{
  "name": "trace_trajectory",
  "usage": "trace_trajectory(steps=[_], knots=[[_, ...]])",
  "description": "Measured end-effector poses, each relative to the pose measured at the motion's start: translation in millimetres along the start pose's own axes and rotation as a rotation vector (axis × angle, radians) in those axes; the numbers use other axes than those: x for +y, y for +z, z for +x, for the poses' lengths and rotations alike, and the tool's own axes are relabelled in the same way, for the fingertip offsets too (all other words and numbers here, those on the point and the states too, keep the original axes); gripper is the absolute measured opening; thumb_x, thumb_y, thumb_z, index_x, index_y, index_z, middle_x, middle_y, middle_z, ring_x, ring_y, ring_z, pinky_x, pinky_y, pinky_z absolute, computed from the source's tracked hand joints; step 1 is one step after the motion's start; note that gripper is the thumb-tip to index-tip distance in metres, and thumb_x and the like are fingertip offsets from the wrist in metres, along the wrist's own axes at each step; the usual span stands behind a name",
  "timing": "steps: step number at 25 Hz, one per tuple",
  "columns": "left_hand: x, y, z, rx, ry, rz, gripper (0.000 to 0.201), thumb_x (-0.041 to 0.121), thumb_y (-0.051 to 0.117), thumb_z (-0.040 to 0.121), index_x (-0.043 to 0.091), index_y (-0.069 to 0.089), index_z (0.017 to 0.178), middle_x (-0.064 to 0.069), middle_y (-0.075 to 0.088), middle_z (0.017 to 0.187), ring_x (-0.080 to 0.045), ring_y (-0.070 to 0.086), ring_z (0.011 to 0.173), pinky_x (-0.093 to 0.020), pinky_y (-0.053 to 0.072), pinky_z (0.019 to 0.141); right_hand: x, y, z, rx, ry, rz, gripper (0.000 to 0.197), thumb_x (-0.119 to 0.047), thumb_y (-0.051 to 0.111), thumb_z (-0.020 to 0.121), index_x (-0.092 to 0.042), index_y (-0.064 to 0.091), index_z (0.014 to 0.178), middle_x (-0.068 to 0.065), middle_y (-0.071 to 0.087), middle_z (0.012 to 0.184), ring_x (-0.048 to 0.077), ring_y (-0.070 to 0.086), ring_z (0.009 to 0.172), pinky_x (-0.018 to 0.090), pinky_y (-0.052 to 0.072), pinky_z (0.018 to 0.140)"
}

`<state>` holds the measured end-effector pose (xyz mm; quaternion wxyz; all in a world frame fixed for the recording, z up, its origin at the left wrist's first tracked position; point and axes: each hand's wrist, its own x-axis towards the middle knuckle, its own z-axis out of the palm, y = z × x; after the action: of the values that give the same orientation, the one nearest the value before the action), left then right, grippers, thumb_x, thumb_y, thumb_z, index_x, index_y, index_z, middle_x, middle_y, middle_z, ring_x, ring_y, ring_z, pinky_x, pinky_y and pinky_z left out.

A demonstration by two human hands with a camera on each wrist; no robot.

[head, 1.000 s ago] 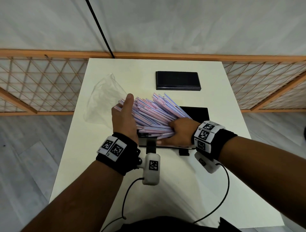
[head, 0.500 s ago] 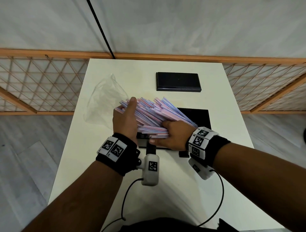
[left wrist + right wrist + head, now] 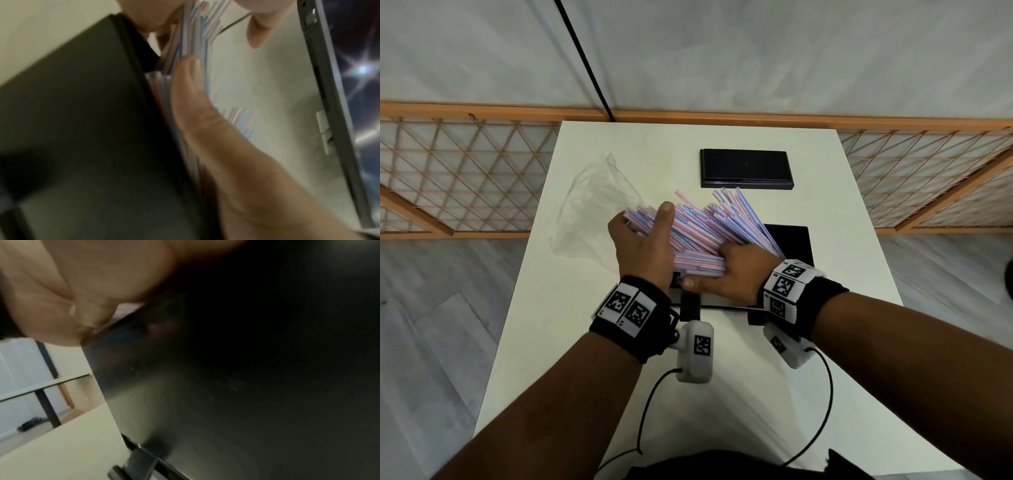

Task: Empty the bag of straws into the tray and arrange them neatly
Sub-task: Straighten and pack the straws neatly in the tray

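A thick bundle of pink, blue and white straws [image 3: 702, 229] fans out toward the far right over the black tray [image 3: 792, 241]. My left hand [image 3: 643, 246] grips the bundle's left side, with the thumb laid on top. My right hand [image 3: 732, 274] curls round the near ends, its thumb stretched along the tray's front. In the left wrist view my thumb [image 3: 195, 100] presses on the straws [image 3: 185, 40] beside the tray [image 3: 82, 121]. The right wrist view shows curled fingers [image 3: 92, 293] at the tray's wall [image 3: 226, 386]. The clear bag [image 3: 594, 212] lies slack and crumpled to the left.
A second flat black tray or lid [image 3: 746, 168] lies at the back of the white table [image 3: 571, 342]. Two small black clips sit at the near tray's front edge. Wooden lattice railings flank the table on both sides.
The right hand has slid left along the straws' near ends. The bundle has swung so its far tips point further away, toward the back tray. The left thumb has shifted on top.
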<state>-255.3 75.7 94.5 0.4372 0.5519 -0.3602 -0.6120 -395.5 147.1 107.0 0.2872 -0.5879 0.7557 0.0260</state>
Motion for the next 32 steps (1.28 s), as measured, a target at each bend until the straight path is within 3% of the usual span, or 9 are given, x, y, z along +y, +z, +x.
trace_trajectory(steps=[2, 5, 8, 11, 18, 23, 26, 29, 32], knots=[[-3, -4, 2, 0.003, -0.029, 0.088, 0.068, 0.042, 0.074, 0.09, 0.014, 0.037, 0.139, -0.006, 0.058, 0.133, -0.016, 0.063, 0.103, -0.031, 0.053, 0.09, 3, 3, -1, 0.066, -0.021, -0.001, 0.091, -0.094, 0.049, 0.061, -0.021, 0.055, 0.114, 0.001, 0.065, 0.107, 0.022, 0.062, 0.102, 0.03, 0.048, 0.087], [-5, -9, 7, 0.031, -0.068, 0.066, 0.081, 0.049, 0.072, 0.089, 0.013, 0.032, 0.149, -0.004, 0.053, 0.134, -0.019, 0.056, 0.109, -0.025, 0.049, 0.081, 11, -1, -10, 0.217, -0.103, 0.034, 0.066, -0.079, 0.065, 0.067, -0.023, 0.052, 0.099, -0.005, 0.052, 0.096, 0.016, 0.052, 0.089, 0.03, 0.047, 0.08], [-13, -7, 11, 0.006, -0.096, 0.003, 0.111, 0.079, 0.075, 0.06, 0.014, 0.043, 0.144, -0.006, 0.06, 0.135, -0.023, 0.062, 0.115, -0.043, 0.052, 0.1, 19, 2, -18, 0.085, -0.13, -0.064, 0.048, -0.071, 0.061, 0.078, -0.025, 0.051, 0.085, -0.002, 0.057, 0.088, 0.023, 0.057, 0.087, 0.029, 0.043, 0.072], [-29, -3, 12, -0.027, -0.094, 0.021, 0.13, 0.093, 0.071, 0.046, 0.016, 0.045, 0.148, -0.002, 0.06, 0.144, -0.024, 0.059, 0.13, -0.048, 0.045, 0.112, 26, 12, -11, 0.002, -0.105, -0.101, 0.061, -0.081, 0.047, 0.075, -0.028, 0.061, 0.103, -0.001, 0.067, 0.102, 0.022, 0.062, 0.098, 0.03, 0.049, 0.081], [-33, -3, 16, -0.061, -0.132, 0.009, 0.12, 0.09, 0.076, 0.049, 0.023, 0.051, 0.145, 0.003, 0.063, 0.14, -0.022, 0.061, 0.128, -0.047, 0.045, 0.112, 16, 4, -11, -0.087, -0.12, -0.075, 0.064, -0.074, 0.052, 0.084, -0.027, 0.057, 0.127, -0.002, 0.065, 0.11, 0.022, 0.059, 0.112, 0.023, 0.038, 0.09], [-20, 1, 14, -0.137, -0.073, -0.027, 0.084, 0.071, 0.076, 0.063, 0.016, 0.066, 0.126, -0.005, 0.076, 0.118, -0.023, 0.074, 0.107, -0.045, 0.058, 0.096, 5, 4, 0, -0.173, -0.059, -0.111, 0.059, -0.076, 0.054, 0.081, -0.024, 0.06, 0.108, 0.001, 0.063, 0.097, 0.022, 0.059, 0.095, 0.028, 0.044, 0.084], [-25, 1, 13, -0.13, -0.059, 0.008, 0.092, 0.074, 0.081, 0.059, 0.019, 0.064, 0.131, -0.001, 0.075, 0.121, -0.022, 0.073, 0.109, -0.049, 0.055, 0.102, 5, 2, 2, -0.185, -0.068, -0.098, 0.051, -0.073, 0.058, 0.081, -0.027, 0.061, 0.103, -0.002, 0.061, 0.097, 0.022, 0.06, 0.099, 0.026, 0.041, 0.082], [-26, -2, 16, -0.053, -0.023, 0.06, 0.101, 0.082, 0.08, 0.054, 0.02, 0.063, 0.132, 0.001, 0.074, 0.123, -0.019, 0.071, 0.112, -0.047, 0.054, 0.104, 5, 2, 1, -0.151, -0.09, -0.041, 0.058, -0.068, 0.062, 0.082, -0.028, 0.061, 0.124, -0.002, 0.06, 0.107, 0.023, 0.058, 0.112, 0.023, 0.034, 0.085], [-25, -2, 18, -0.055, 0.031, 0.172, 0.109, 0.092, 0.073, 0.048, 0.023, 0.062, 0.131, 0.002, 0.072, 0.125, -0.02, 0.07, 0.114, -0.048, 0.052, 0.105, 5, 3, 2, -0.165, -0.078, 0.037, 0.058, -0.064, 0.065, 0.081, -0.026, 0.059, 0.125, -0.005, 0.056, 0.105, 0.022, 0.058, 0.112, 0.021, 0.034, 0.084]])
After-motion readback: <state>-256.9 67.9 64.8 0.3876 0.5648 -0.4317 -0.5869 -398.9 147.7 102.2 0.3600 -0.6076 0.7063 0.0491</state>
